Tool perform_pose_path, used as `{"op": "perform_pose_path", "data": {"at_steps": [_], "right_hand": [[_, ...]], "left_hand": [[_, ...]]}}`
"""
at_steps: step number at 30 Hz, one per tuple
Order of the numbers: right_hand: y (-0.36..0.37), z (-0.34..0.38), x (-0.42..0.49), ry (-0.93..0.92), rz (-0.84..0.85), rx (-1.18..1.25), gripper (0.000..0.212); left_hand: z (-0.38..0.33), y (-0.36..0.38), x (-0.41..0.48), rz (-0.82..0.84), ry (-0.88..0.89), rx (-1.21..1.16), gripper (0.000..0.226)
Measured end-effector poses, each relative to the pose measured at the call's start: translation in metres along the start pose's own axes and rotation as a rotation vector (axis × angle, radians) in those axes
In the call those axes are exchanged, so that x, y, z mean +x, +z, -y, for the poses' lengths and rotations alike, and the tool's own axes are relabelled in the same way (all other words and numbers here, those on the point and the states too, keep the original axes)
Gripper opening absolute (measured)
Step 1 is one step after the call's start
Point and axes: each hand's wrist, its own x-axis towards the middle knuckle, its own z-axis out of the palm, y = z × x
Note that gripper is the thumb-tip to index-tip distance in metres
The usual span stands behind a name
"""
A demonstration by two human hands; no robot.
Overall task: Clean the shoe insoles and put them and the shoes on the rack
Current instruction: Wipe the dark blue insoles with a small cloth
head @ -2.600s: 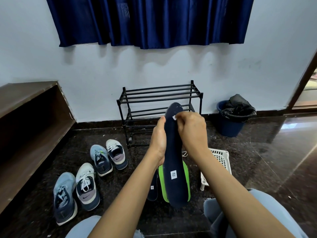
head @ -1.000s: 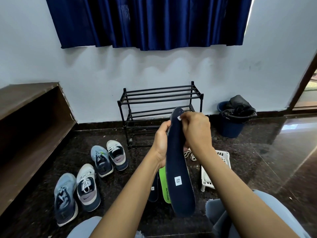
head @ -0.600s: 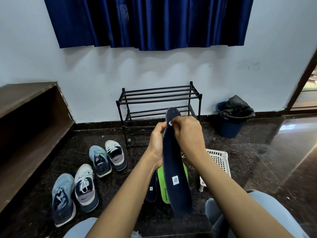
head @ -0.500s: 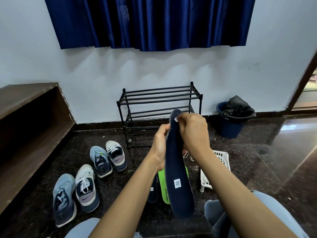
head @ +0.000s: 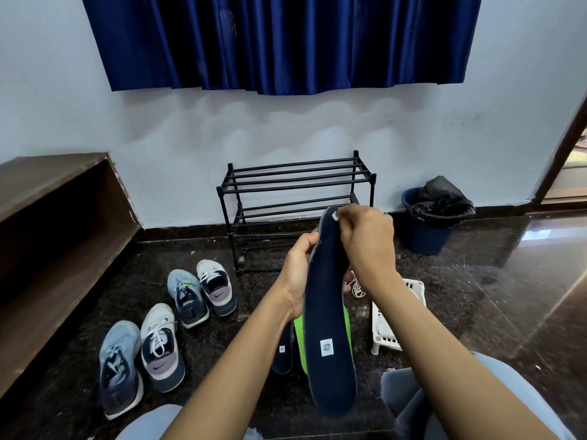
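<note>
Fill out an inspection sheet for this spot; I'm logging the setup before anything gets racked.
Surface: dark polished floor.
Job's things: navy insole held up in both hands; green insole and second navy insole on the floor; four shoes to their left; black rack against the wall.
Clutter: white basket; blue bin with a black bag.
Grippers: left hand grips the held insole's edge; right hand pinches near its top end.
Cables: nothing seen.
Surroundings: blue curtain, white wall, wooden bench.
</note>
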Motion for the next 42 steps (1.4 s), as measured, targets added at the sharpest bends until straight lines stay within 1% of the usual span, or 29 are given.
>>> {"op": "perform_pose_path", "data": {"at_steps": [3, 4, 8, 10, 14, 16, 20, 23, 24, 27, 31, 33, 35, 38, 42], "right_hand": [[0.001, 0.005, -0.009, -0.043, 0.025, 0.027, 0.018], [0.002, 0.007, -0.014, -0.068, 0.039, 0.030, 0.018], [0.010, 0.016, -0.026, -0.154, 0.071, -0.007, 0.016], [0.009, 0.015, -0.018, -0.149, 0.046, -0.012, 0.015], [0.000, 0.008, -0.001, -0.069, -0.022, -0.005, 0.017], [-0.001, 0.008, -0.001, -0.056, -0.045, -0.012, 0.017], [0.002, 0.015, -0.014, -0.099, 0.001, -0.003, 0.017], [0.006, 0.016, -0.018, -0.145, 0.022, -0.014, 0.015], [0.006, 0.015, -0.015, -0.135, 0.015, -0.013, 0.016], [0.002, 0.010, -0.004, -0.077, -0.023, -0.005, 0.017], [-0.001, 0.007, -0.002, -0.011, -0.052, 0.013, 0.018], [0.000, 0.008, -0.006, -0.010, -0.036, 0.017, 0.018], [0.002, 0.009, -0.011, -0.015, 0.016, 0.009, 0.020], [0.005, 0.009, -0.013, -0.022, 0.057, -0.003, 0.020], [0.003, 0.003, -0.001, 0.060, 0.017, 0.020, 0.018]], "left_hand": [[-0.003, -0.003, 0.001, -0.036, 0.023, 0.008, 0.042], [-0.004, -0.005, 0.001, -0.057, 0.031, 0.019, 0.042], [-0.004, -0.007, 0.004, -0.086, 0.022, 0.011, 0.057], [-0.003, -0.004, 0.004, -0.080, 0.022, 0.003, 0.057], [0.000, 0.002, 0.003, -0.029, 0.013, 0.002, 0.047], [0.000, 0.001, 0.004, -0.018, 0.013, 0.008, 0.046], [-0.002, -0.003, 0.004, -0.064, 0.026, 0.005, 0.052], [-0.001, -0.005, 0.006, -0.040, 0.045, 0.002, 0.054], [-0.001, -0.005, 0.005, -0.028, 0.045, 0.003, 0.055], [0.000, -0.003, 0.002, 0.011, 0.062, -0.009, 0.043], [0.003, -0.003, 0.006, 0.050, 0.039, -0.001, 0.042], [0.002, -0.003, 0.005, 0.037, 0.053, -0.002, 0.040], [0.000, -0.003, 0.004, 0.025, 0.066, -0.007, 0.039], [-0.001, -0.004, 0.004, 0.018, 0.063, -0.016, 0.043], [0.000, -0.002, 0.003, 0.035, 0.040, 0.012, 0.048]]}}
